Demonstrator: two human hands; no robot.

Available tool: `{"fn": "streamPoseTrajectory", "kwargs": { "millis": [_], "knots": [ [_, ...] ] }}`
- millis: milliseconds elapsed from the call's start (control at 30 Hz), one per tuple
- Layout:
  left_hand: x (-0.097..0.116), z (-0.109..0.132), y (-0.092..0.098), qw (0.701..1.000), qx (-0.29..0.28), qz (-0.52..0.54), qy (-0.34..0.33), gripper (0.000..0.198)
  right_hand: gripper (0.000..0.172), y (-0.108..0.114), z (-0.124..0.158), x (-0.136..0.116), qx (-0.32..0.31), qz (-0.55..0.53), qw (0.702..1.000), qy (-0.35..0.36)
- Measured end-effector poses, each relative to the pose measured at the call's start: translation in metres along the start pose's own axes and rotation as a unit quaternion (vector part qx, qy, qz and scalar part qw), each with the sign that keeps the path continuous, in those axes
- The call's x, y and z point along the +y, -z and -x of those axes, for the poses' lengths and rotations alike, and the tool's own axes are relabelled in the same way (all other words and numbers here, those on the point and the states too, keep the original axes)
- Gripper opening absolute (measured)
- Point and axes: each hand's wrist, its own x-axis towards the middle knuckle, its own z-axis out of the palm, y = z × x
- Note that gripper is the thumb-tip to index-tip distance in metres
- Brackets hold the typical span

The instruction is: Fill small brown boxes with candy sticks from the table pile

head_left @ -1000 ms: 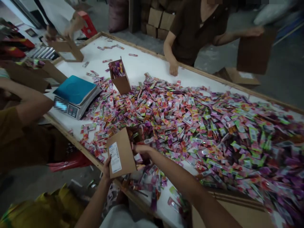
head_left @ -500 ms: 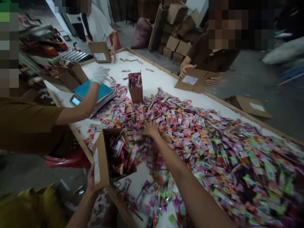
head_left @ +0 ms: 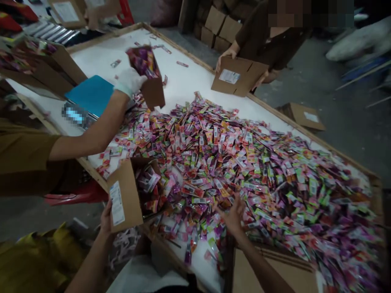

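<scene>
My left hand (head_left: 106, 219) grips the outer side of an open cardboard box (head_left: 127, 195) with a white label, tilted on its side at the table's near edge. Its mouth faces right, and small colourful sachets (head_left: 148, 179) lie inside. My right hand (head_left: 233, 213), fingers spread, is over the near part of a wide heap of pink, purple and green sachets (head_left: 214, 150); nothing shows in its grasp. To the left, a co-worker's gloved hand (head_left: 130, 81) holds a smaller box (head_left: 153, 91) full of sachets.
A blue-topped scale (head_left: 91, 95) stands at the left beside filled cartons (head_left: 45, 69). Across the table, another person holds a flattened-looking labelled carton (head_left: 235, 75). A wooden rim (head_left: 189, 57) borders the white table. Cardboard (head_left: 271, 268) lies at the near right.
My right hand has drawn back toward me and right across the heap. The co-worker's gloved hand has taken hold of the small filled box, now tilted. The camera view has shifted.
</scene>
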Motion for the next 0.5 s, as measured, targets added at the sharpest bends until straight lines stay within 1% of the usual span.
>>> {"fn": "streamPoseTrajectory", "kwargs": {
  "millis": [33,67,100,133,167,200,267,333,367,433,500],
  "knots": [
    [-0.002,0.0,-0.004,1.0,0.003,-0.009,0.003,0.057,0.118,-0.008,-0.002,0.013,0.034,-0.041,0.993,-0.109],
    [-0.005,0.001,-0.01,1.0,0.003,-0.024,0.01,0.056,0.118,-0.015,-0.008,0.023,0.063,-0.077,0.976,-0.195],
    [-0.007,0.001,-0.016,0.999,0.002,-0.045,0.018,0.055,0.115,-0.02,-0.016,0.028,0.081,-0.104,0.96,-0.249],
    [-0.009,0.001,-0.024,0.997,-0.001,-0.07,0.023,0.055,0.111,-0.024,-0.026,0.029,0.086,-0.12,0.95,-0.274],
    [-0.011,0.0,-0.034,0.995,-0.01,-0.097,0.028,0.056,0.106,-0.027,-0.035,0.026,0.079,-0.127,0.949,-0.279],
    [-0.015,-0.002,-0.044,0.991,-0.024,-0.126,0.031,0.057,0.1,-0.028,-0.043,0.018,0.062,-0.128,0.952,-0.272],
    [-0.024,-0.005,-0.066,0.981,-0.068,-0.182,0.027,0.056,0.091,-0.031,-0.054,-0.009,0.01,-0.124,0.96,-0.25],
    [-0.036,-0.007,-0.086,0.966,-0.121,-0.23,0.017,0.052,0.088,-0.035,-0.057,-0.048,-0.043,-0.151,0.963,-0.219],
    [-0.042,-0.008,-0.095,0.959,-0.14,-0.248,0.015,0.049,0.086,-0.038,-0.055,-0.069,-0.07,-0.188,0.962,-0.187],
    [-0.053,-0.008,-0.108,0.951,-0.155,-0.268,0.024,0.044,0.079,-0.043,-0.048,-0.107,-0.117,-0.29,0.944,-0.107],
    [-0.059,-0.007,-0.113,0.951,-0.14,-0.272,0.041,0.042,0.069,-0.045,-0.042,-0.135,-0.148,-0.368,0.917,-0.036]
  ]
}}
